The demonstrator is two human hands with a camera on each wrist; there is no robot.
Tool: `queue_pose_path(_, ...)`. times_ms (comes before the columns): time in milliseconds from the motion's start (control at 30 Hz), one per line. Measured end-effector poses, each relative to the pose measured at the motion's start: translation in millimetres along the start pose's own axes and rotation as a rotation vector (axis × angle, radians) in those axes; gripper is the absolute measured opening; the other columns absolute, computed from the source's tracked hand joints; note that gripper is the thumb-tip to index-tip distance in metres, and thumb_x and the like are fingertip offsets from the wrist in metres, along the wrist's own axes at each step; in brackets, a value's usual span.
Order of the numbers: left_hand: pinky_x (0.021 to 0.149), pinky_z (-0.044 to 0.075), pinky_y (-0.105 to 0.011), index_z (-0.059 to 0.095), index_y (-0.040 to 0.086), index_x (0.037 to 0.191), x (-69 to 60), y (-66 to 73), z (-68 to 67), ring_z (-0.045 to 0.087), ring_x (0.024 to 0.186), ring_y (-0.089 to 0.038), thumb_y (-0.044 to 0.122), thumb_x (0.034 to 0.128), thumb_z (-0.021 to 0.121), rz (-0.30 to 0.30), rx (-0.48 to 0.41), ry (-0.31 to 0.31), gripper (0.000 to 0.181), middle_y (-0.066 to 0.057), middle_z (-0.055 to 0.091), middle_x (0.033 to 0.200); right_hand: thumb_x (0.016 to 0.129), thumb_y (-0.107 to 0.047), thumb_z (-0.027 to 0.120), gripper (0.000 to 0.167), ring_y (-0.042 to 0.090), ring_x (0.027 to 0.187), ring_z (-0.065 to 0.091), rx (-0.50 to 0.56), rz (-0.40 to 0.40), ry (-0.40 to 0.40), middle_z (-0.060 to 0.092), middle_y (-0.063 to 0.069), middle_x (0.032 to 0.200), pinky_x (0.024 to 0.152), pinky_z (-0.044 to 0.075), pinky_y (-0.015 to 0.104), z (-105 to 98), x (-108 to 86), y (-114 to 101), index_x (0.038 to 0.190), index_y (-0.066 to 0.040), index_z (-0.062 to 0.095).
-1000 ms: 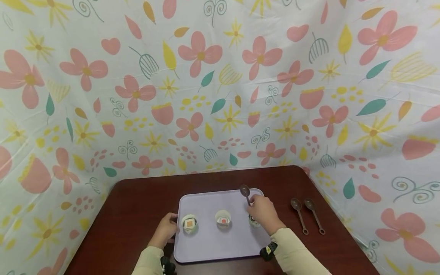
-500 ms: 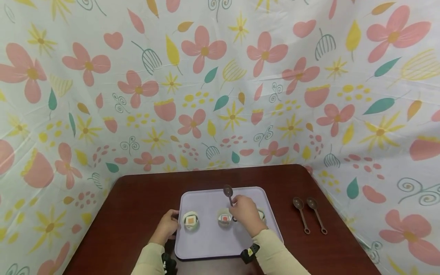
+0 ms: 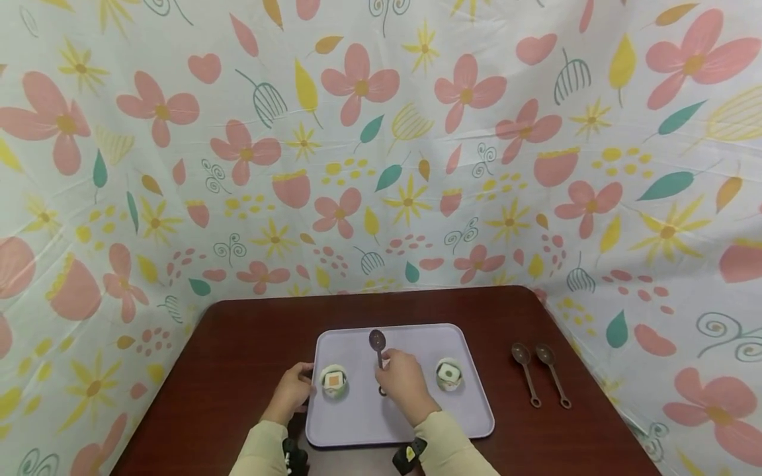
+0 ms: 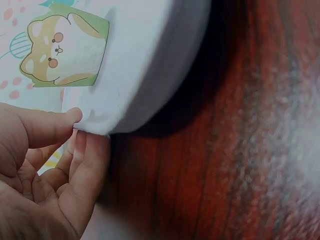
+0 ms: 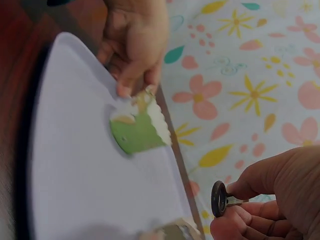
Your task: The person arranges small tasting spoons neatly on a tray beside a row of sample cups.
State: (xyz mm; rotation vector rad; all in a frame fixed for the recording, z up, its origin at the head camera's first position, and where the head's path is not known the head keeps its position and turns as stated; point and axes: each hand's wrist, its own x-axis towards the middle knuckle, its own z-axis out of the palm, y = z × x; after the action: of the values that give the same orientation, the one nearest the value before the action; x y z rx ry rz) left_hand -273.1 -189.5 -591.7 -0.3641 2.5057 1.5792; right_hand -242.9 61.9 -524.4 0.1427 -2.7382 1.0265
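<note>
A pale lilac tray (image 3: 357,423) lies on the table, its left rim pinched by my left hand (image 3: 293,390), thumb on top and fingers beneath in the left wrist view. My right hand (image 3: 406,385) holds a brown spoon (image 3: 378,341) by its handle over the tray's middle, bowl pointing away; the handle's ring end (image 5: 219,199) shows in the right wrist view. Small paper cups with square-topped contents stand on the tray: a left cup (image 3: 334,382) near my left hand and a right cup (image 3: 448,374). In the head view, my right hand hides the middle cup.
Two more brown spoons, a nearer-in spoon (image 3: 526,371) and an outer spoon (image 3: 553,373), lie side by side on the dark red-brown table (image 3: 262,324) right of the tray. A flower-print cloth (image 3: 381,165) hangs behind and around the table.
My right hand has carried the spoon leftward, from over the right cup to the tray's middle, uncovering the right cup. The left hand stays on the tray rim.
</note>
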Motion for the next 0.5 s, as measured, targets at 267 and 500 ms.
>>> queue_pose_path(267,0.063,0.059,-0.049,0.057,0.002,0.137,1.5,-1.9,2.0,0.062,0.086,-0.031,-0.011,0.0846,0.064,0.012,0.004,0.011,0.055,-0.017,0.059,0.1,0.074,-0.003,0.071,0.031,0.022,0.071,0.067,-0.022,-0.025,0.009,0.072,0.01,0.078,0.066,0.056,0.038,19.7,-6.8,-7.2,0.103,0.006,0.072)
queue_pose_path(500,0.062,0.058,-0.048,0.056,0.003,0.138,2.3,-1.1,1.4,0.063,0.087,-0.03,-0.009,0.0861,0.063,0.005,0.022,0.015,0.054,-0.017,0.06,0.102,0.076,-0.006,0.073,0.025,0.029,0.079,0.07,-0.122,-0.028,-0.001,0.072,0.013,0.083,0.07,0.057,0.042,40.8,-8.8,-9.8,0.099,0.002,0.073)
